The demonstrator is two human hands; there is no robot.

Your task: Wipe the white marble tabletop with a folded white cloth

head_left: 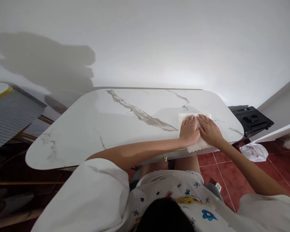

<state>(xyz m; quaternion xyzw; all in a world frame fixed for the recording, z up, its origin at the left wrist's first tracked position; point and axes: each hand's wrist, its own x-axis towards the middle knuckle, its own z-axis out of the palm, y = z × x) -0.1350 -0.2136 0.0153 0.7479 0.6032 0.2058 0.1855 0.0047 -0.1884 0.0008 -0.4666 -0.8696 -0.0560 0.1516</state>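
Note:
A white cloth with a wavy edge [198, 147] lies spread on the right part of a white marble-patterned table [106, 124], its lower edge close to the table's front. My left hand [189, 130] rests on the cloth, palm down, fingers lying flat and pointing away from me. Right beside it, my right hand [209, 129] lies palm down on the same cloth, fingers flat and angled to the left. The two hands nearly touch near the cloth's far edge. Both palms are hidden from above.
A pale wall [145, 48] stands behind the table. At the right are a black case [252, 120] and a white plastic bag [254, 152] on the red tiled floor [223, 170]. A ribbed grey cabinet with a gold-edged top [16, 112] stands at the left.

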